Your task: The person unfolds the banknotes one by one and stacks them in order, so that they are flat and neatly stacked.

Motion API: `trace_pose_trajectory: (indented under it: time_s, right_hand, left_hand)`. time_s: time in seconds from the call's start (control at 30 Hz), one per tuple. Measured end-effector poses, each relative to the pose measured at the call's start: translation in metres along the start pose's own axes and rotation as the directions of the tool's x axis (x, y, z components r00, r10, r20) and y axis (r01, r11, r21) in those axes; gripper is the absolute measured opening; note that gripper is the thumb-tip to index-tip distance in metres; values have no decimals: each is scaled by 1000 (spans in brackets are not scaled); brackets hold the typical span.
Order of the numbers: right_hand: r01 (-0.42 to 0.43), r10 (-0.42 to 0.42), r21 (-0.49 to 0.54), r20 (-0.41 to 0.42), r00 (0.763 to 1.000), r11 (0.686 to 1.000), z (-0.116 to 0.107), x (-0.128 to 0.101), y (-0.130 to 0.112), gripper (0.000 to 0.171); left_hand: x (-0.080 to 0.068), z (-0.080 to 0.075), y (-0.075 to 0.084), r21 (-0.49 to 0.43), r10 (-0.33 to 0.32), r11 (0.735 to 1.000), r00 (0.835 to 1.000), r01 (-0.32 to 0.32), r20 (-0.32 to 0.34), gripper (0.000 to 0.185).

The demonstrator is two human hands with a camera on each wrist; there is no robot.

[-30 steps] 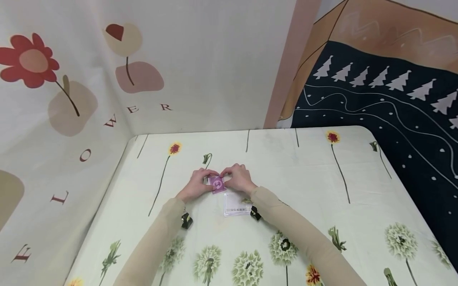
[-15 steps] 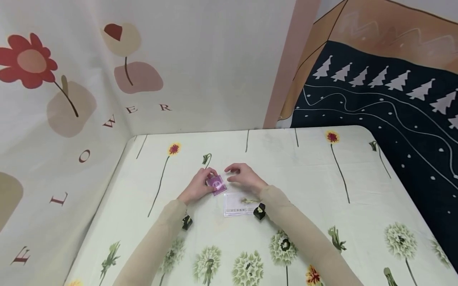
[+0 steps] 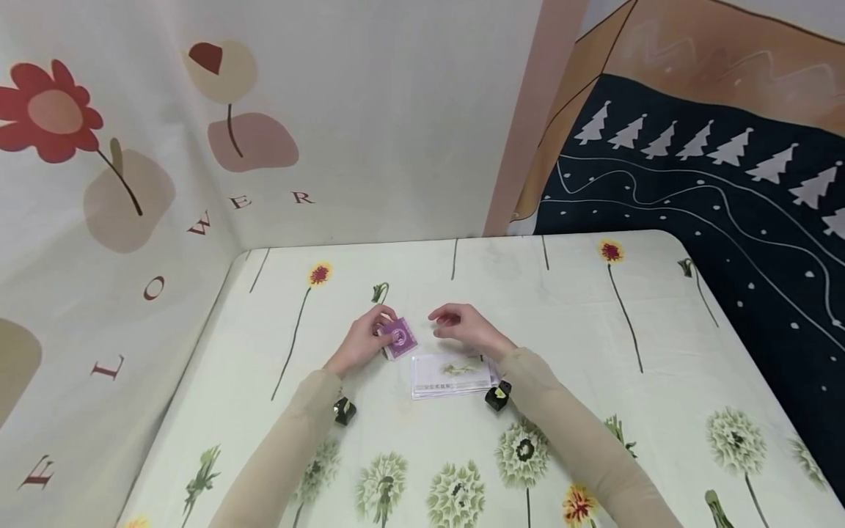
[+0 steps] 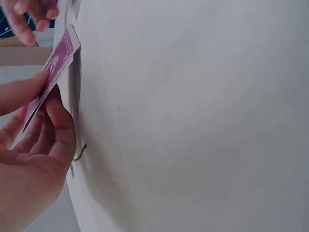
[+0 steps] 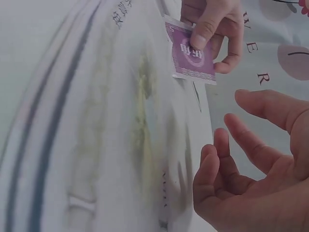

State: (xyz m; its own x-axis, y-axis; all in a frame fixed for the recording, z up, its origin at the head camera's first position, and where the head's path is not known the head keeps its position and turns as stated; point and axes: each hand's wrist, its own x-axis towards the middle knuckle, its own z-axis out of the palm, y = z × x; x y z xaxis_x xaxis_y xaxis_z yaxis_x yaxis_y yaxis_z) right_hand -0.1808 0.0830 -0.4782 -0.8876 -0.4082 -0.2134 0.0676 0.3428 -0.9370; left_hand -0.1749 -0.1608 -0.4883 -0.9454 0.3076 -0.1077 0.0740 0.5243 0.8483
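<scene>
- On the far left hangs a cream wall cloth (image 3: 119,183) with printed flowers and letters; it closes that side of the table (image 3: 594,352), which has a pale cover printed with flowers.
- The left hand (image 3: 359,343) pinches a small purple card (image 3: 399,338) between thumb and curled fingers. In the right wrist view the thumb (image 5: 205,29) presses on the printed face, and the other fingers support it from behind.
- The purple card is held tilted, with one edge lifted from the table, as the left wrist view shows (image 4: 50,72). It seems to be held so in order that the free edge points to the other hand and to the sleeve.
- Just to the right of the card and nearer to the person, a clear plastic sleeve (image 3: 452,375) lies flat on the table. It has a line of small print near its lower edge. The card does not touch it, as far as the head view shows.
- The right hand (image 3: 465,328) is empty, with fingers relaxed and slightly bent, and the palm (image 5: 260,193) open towards the card. It hovers just beyond the far edge of the sleeve, a short gap away from the card.
- A small black camera unit sits on each wrist (image 3: 344,411) (image 3: 497,397).
- On the far right a dark blue cloth (image 3: 713,220) with white trees hangs beside the table.
</scene>
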Motion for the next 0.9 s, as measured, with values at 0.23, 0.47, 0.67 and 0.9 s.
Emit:
trace_pose_trajectory:
  time_s: [0.23, 0.47, 0.67, 0.9]
  right_hand:
    - [21, -20, -27, 11, 1000, 999, 2, -6, 3, 32]
    - [10, -12, -51, -38, 999, 999, 6, -16, 1, 26]
    - [-14, 22, 67, -121, 992, 998, 8, -21, 2, 27]
    - [25, 24, 209, -228, 973, 978, 10, -23, 3, 18]
  left_hand:
    - [3, 4, 1, -156, -23, 988, 995, 8, -97, 34]
    - [6, 19, 18, -317, -27, 947, 974, -47, -226, 35]
    - [5, 35, 31, -376, -47, 924, 957, -67, -287, 36]
    - [2, 54, 38, -297, -50, 954, 956, -40, -289, 37]
